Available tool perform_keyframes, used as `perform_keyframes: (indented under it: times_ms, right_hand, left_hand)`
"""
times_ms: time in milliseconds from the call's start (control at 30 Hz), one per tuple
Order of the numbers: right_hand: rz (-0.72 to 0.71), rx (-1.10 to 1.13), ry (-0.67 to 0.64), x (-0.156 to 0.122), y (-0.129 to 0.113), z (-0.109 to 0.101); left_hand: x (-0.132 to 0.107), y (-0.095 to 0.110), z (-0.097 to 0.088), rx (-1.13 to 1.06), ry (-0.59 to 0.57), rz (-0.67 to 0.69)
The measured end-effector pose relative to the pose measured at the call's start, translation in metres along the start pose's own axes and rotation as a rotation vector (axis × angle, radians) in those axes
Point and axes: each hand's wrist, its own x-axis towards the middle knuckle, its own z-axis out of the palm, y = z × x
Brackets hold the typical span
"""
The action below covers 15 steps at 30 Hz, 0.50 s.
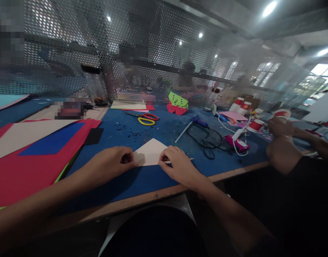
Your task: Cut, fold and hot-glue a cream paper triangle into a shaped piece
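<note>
A cream sheet of paper (150,153), folded to a peak at its far side, lies flat on the blue tabletop in front of me. At its left corner my left hand (116,160) rests with fingers curled and thumb and fingertips pressed together on the paper. My right hand (178,165) is closed in a pinch on the near edge, right of the middle. It covers part of the right side, and a small paper tip shows beyond it.
Red sheets (32,175) lie left, beside a black card (93,136). Scissors (148,118), a green-and-red paper cutout (177,103), a glue gun (200,121) and its looped cable lie beyond. A jar (95,85) stands by the mesh screen. Another person's hand (279,126) holds a cup at right.
</note>
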Motion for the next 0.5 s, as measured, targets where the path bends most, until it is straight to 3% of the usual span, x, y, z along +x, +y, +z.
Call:
perform_keyframes:
  times_ms: [300, 500]
  right_hand:
    - [0.004, -0.001, -0.003, 0.000, 0.002, 0.001]
    - [0.006, -0.001, -0.007, 0.000, 0.000, -0.001]
  left_hand:
    - [-0.002, -0.002, -0.006, -0.004, -0.049, -0.037]
    - [-0.002, -0.012, -0.005, -0.045, -0.067, 0.009]
